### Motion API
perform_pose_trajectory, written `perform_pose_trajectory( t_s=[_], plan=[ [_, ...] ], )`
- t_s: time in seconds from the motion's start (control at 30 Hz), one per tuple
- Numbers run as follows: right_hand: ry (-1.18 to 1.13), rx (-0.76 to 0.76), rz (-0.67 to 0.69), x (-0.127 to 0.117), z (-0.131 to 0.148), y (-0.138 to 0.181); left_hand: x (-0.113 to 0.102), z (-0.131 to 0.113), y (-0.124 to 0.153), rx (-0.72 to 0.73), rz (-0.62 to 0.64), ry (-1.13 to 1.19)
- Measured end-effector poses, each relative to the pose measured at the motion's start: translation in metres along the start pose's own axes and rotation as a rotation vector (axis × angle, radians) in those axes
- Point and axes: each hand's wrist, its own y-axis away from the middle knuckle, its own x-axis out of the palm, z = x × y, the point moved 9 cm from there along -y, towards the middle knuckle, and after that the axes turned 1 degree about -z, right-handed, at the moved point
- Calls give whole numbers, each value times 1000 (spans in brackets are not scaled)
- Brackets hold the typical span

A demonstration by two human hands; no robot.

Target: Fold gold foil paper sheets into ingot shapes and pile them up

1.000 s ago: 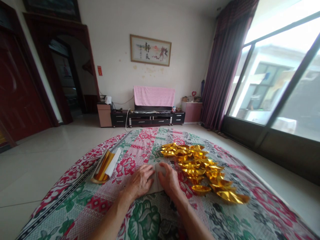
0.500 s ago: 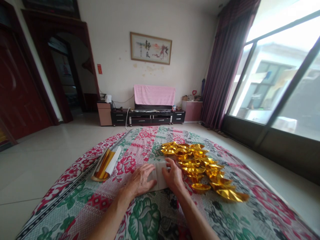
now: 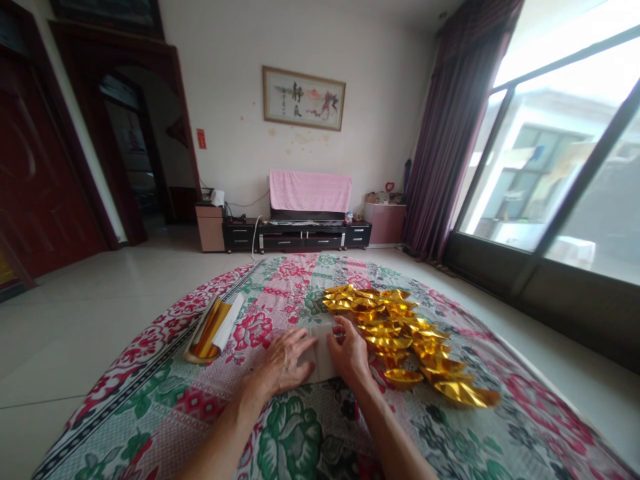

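Observation:
A white sheet of paper (image 3: 323, 353) with crease lines lies flat on the flowered tablecloth (image 3: 290, 433) in front of me. My left hand (image 3: 286, 360) rests on its left side, fingers apart. On the right side of the sheet lies my right hand (image 3: 349, 350), its fingers bent but spread. Both hands press on the paper without gripping it, and they hide part of its edges. Just right of my right hand, several folded gold paper ingots (image 3: 395, 327) sit in rows. Off to the left is a loose roll of gold and white paper (image 3: 214, 330).
The round table's edge curves away on both sides. Beyond it, across a tiled floor (image 3: 160, 280), stands a black TV cabinet (image 3: 300, 237) with a pink cloth (image 3: 311, 190) over the television. A purple curtain (image 3: 440, 133) and large window are on the right.
My left hand has shifted slightly to the right on the paper, and my right hand has moved a little outward. The ingots and the paper roll stay where they were.

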Motion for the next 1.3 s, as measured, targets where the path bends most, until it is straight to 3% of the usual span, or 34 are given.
perform_pose_trajectory(
  t_s=[0.23,0.47,0.67,0.87,1.3],
  plan=[
    [-73,-138,15,5,10,1,5,-7,1,-2,69,-63],
    [-204,-144,70,16,3,0,2,-9,0,-20,93,-51],
    [-113,-180,137,17,15,6,-2,-11,0,-32,82,-11],
    [-97,-124,158,14,17,8,2,4,1,-152,81,83],
    [85,-371,231,22,35,20,11,15,-1,-147,39,163]
  ],
)
